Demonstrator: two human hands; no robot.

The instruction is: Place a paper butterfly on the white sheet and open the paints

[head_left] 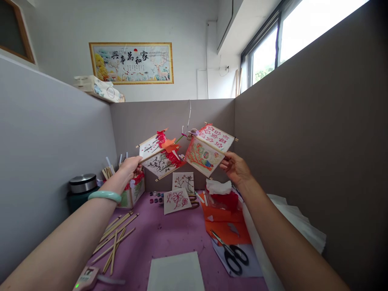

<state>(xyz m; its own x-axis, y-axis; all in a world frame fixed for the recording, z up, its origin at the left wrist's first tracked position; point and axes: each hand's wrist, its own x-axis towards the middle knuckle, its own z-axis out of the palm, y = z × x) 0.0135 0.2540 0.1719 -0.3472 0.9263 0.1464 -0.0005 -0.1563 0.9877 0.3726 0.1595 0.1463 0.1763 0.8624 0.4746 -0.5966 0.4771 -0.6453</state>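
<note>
The left hand (132,166) has its grip closed on the edge of the left painted lantern (160,163) — tilted, above the desk (169,238). The right hand (236,167) grasps a lower corner of the right painted lantern (203,157), also tilted and raised, beside a hanging wire hook (189,115). Below, two painted panels (177,200) stand at the rear, scissors (232,252) lie on paper at right, and wooden sticks (114,242) lie at left.

Matt wood sticks (113,244), glossy metal lid (83,184)
</note>
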